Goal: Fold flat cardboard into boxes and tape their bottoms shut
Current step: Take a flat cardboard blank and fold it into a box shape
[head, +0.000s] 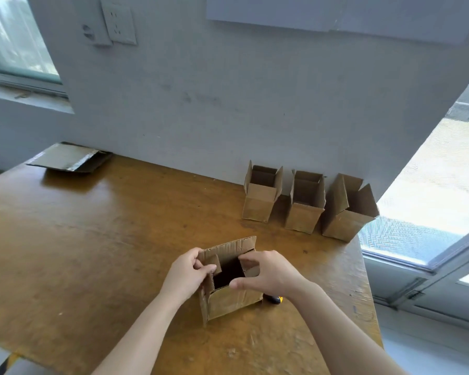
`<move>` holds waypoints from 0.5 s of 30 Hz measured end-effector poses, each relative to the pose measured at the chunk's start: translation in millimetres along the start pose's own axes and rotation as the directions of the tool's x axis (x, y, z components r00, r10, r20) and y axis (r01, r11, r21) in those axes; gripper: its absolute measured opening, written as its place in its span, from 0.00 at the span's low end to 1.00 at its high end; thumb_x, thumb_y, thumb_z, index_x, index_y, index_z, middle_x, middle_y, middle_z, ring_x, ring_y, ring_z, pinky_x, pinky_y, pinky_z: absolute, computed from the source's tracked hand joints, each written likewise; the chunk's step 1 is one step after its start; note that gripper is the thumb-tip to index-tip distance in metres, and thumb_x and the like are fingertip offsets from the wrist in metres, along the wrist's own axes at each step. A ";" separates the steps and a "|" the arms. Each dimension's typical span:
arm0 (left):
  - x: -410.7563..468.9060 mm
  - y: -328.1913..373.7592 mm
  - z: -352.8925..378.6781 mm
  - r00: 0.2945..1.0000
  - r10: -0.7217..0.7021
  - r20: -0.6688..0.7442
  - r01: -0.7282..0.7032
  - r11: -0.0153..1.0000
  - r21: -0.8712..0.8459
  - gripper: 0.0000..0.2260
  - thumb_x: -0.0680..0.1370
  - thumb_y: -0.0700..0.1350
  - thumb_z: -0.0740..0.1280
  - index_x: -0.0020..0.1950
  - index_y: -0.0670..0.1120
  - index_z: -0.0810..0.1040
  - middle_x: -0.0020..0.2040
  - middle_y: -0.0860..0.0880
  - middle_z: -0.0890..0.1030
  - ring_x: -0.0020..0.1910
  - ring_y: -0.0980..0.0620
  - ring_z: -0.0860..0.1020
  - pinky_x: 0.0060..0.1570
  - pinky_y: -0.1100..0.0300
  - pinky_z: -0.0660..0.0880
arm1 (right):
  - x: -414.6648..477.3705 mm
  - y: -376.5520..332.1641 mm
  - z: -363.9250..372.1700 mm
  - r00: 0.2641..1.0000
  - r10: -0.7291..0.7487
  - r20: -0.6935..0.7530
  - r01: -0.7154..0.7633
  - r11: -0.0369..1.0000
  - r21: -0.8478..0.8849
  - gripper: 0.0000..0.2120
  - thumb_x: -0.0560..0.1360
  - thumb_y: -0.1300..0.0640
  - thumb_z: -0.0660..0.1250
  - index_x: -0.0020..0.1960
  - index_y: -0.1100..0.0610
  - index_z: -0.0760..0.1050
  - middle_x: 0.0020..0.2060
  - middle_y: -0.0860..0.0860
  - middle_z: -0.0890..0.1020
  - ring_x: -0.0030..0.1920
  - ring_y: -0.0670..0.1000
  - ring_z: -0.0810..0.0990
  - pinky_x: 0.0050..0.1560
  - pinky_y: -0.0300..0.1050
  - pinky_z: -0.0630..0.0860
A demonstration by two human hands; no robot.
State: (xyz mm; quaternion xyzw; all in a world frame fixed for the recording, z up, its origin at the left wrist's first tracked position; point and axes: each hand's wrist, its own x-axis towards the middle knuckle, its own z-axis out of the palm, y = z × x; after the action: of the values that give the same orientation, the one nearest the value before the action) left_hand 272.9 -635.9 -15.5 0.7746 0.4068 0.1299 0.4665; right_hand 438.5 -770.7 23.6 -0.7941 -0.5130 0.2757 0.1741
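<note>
A small brown cardboard box (232, 300) stands on the wooden table (98, 239) in front of me, its upper end open and its flaps partly folded in. My left hand (186, 274) grips the box's left side, thumb pressing the left short flap inward. My right hand (266, 272) holds the right side, fingers pushing the right short flap down over the opening. The far long flap stands upright behind my hands. A black and yellow object (275, 299) peeks out from behind the box under my right wrist; most of it is hidden.
Three formed boxes (260, 196) (305, 203) (345, 209) stand open-topped in a row by the wall at the back right. A stack of flat cardboard (69, 158) lies at the table's far left corner. The table's right edge borders a window.
</note>
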 end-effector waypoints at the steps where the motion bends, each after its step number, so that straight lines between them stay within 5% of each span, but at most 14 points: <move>1: 1.2 1.8 1.7 1.000 -0.006 -0.027 0.007 1.000 0.016 0.05 0.74 0.47 0.72 0.43 0.52 0.77 0.30 0.52 0.75 0.29 0.57 0.74 0.32 0.61 0.69 | 0.4 0.9 -1.0 1.000 0.003 -0.003 -0.002 1.000 0.022 0.46 0.59 0.25 0.69 0.69 0.50 0.72 0.61 0.45 0.80 0.61 0.46 0.77 0.60 0.43 0.75; 6: 4.2 4.1 9.4 0.992 0.039 -0.121 -0.024 0.992 0.127 0.08 0.77 0.48 0.68 0.39 0.52 0.72 0.32 0.53 0.74 0.31 0.55 0.72 0.31 0.61 0.66 | 1.3 2.6 -5.3 1.000 -0.009 -0.004 0.009 1.000 0.028 0.36 0.57 0.24 0.68 0.52 0.50 0.82 0.46 0.43 0.83 0.48 0.44 0.79 0.48 0.41 0.78; 9: 5.1 -5.7 -1.8 0.987 0.011 0.159 0.029 0.969 -0.245 0.06 0.76 0.45 0.65 0.50 0.54 0.79 0.34 0.53 0.75 0.37 0.54 0.74 0.41 0.59 0.71 | 2.2 6.0 -7.3 1.000 0.011 -0.023 -0.010 0.999 0.039 0.32 0.55 0.24 0.69 0.39 0.51 0.82 0.37 0.45 0.82 0.41 0.45 0.79 0.41 0.44 0.78; 11: 3.1 -15.2 -11.9 0.940 0.043 0.339 0.114 0.896 -0.429 0.18 0.70 0.47 0.71 0.59 0.54 0.78 0.37 0.53 0.75 0.41 0.55 0.74 0.48 0.60 0.71 | 2.8 8.0 -10.0 1.000 0.028 0.000 -0.028 0.999 0.046 0.30 0.53 0.24 0.70 0.31 0.51 0.79 0.34 0.48 0.82 0.39 0.47 0.80 0.39 0.47 0.78; 13: 3.8 -19.7 -13.3 0.930 0.056 0.364 0.100 0.913 -0.396 0.26 0.66 0.47 0.77 0.62 0.53 0.76 0.37 0.52 0.72 0.40 0.56 0.72 0.46 0.62 0.70 | 3.5 8.5 -12.8 0.999 0.033 0.042 -0.035 0.998 0.052 0.27 0.53 0.25 0.71 0.26 0.50 0.75 0.33 0.49 0.81 0.40 0.47 0.80 0.40 0.48 0.78; 15: 5.3 -13.1 -6.4 0.967 0.035 0.251 0.034 0.963 -0.266 0.22 0.66 0.46 0.79 0.58 0.53 0.77 0.34 0.53 0.68 0.34 0.56 0.68 0.38 0.62 0.67 | 4.1 7.9 -14.6 0.995 0.033 0.091 -0.038 0.998 0.054 0.25 0.52 0.26 0.72 0.23 0.48 0.74 0.37 0.48 0.83 0.46 0.48 0.82 0.43 0.49 0.79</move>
State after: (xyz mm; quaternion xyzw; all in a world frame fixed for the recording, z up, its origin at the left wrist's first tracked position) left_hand 265.9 -625.0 -23.9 0.7146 0.3225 0.0840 0.6151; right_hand 454.4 -770.2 29.6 -0.7845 -0.4983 0.3286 0.1679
